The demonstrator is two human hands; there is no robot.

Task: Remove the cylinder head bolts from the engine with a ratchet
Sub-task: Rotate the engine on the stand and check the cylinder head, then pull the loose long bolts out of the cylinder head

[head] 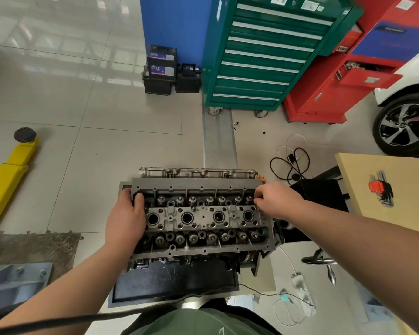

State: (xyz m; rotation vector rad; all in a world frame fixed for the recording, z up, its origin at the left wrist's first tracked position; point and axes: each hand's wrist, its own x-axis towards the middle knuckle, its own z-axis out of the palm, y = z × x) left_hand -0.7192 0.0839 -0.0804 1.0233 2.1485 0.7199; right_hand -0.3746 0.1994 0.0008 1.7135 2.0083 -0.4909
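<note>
Cylinder head [201, 218] sits on the engine at frame centre, valve springs and four plug wells exposed. Left hand [126, 220] grips its 9 o'clock end, thumb curled over the rim. Right hand [279, 201] is at the 2 o'clock corner with fingers curled; whether it holds anything cannot be told. Green tool cabinet [259, 56] stands at 12 o'clock, hex key set [381, 189] on a table at 3 o'clock.

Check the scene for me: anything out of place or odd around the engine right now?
No ratchet is in view. Both the left hand and right hand grip the ends of the cylinder head directly. Loose cables lie tangled on the floor beyond it, and dark specks dot the tiles near the green tool cabinet.
</note>
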